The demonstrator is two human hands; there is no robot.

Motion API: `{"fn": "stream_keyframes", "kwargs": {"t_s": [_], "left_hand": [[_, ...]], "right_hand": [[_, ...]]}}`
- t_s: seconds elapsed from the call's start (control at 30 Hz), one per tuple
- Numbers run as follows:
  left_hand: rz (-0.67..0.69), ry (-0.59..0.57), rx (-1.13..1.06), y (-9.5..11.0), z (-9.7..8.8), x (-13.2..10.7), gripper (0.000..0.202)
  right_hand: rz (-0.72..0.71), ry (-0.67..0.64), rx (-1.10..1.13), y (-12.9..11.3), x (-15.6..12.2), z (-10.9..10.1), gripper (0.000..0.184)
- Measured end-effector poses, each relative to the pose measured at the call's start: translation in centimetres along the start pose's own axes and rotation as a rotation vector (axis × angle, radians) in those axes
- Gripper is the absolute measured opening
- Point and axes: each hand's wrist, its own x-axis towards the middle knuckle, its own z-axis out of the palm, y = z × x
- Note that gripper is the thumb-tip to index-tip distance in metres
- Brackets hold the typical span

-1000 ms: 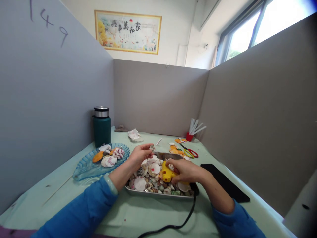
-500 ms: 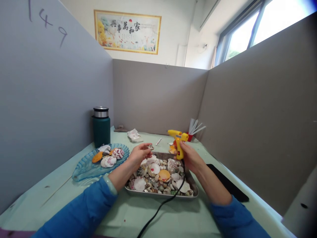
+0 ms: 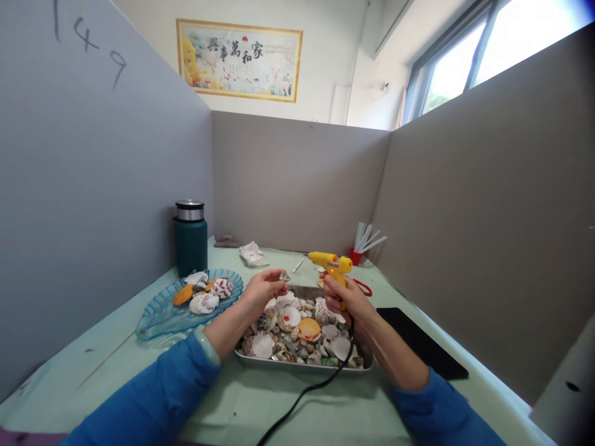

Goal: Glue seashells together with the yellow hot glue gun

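My left hand (image 3: pixel 261 291) pinches a small shell (image 3: pixel 284 276) above the far left of a metal tray (image 3: pixel 304 367) full of mixed seashells. My right hand (image 3: pixel 344 300) grips the handle of a yellow glue gun (image 3: pixel 329 263), held upright over the tray's far right. The gun's nozzle points left toward the small shell, a short gap away. Its black cord (image 3: pixel 307 393) trails down over the tray's front edge toward me.
A blue glass dish (image 3: pixel 158 316) with several shells lies left of the tray, a dark green flask (image 3: pixel 190 238) behind it. A red cup of glue sticks (image 3: pixel 360 248), scissors (image 3: pixel 362 286) and a black phone (image 3: pixel 421 341) are at the right. Grey partitions enclose the desk.
My right hand lifted the glue gun out of the tray, raised it, then brought it left and lower toward the shell. My left hand stayed nearly still with its shell.
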Motion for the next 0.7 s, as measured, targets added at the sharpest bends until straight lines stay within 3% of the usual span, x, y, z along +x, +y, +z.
{"fn": "stream_keyframes", "kwargs": {"t_s": [0.27,0.57,0.7], "left_hand": [[-0.054,0.05,-0.022,0.8,0.8,-0.5,0.025],[0.003,-0.062,-0.035,0.5,0.3,-0.3,0.031],[0.008,-0.045,0.003,0.4,0.1,-0.2,0.039]], "right_hand": [[-0.028,-0.075,-0.356,0.7,0.0,-1.2,0.035],[0.031,-0.144,-0.41,1.0,-0.2,-0.5,0.033],[0.027,-0.144,-0.402,1.0,-0.3,-0.5,0.032]]}}
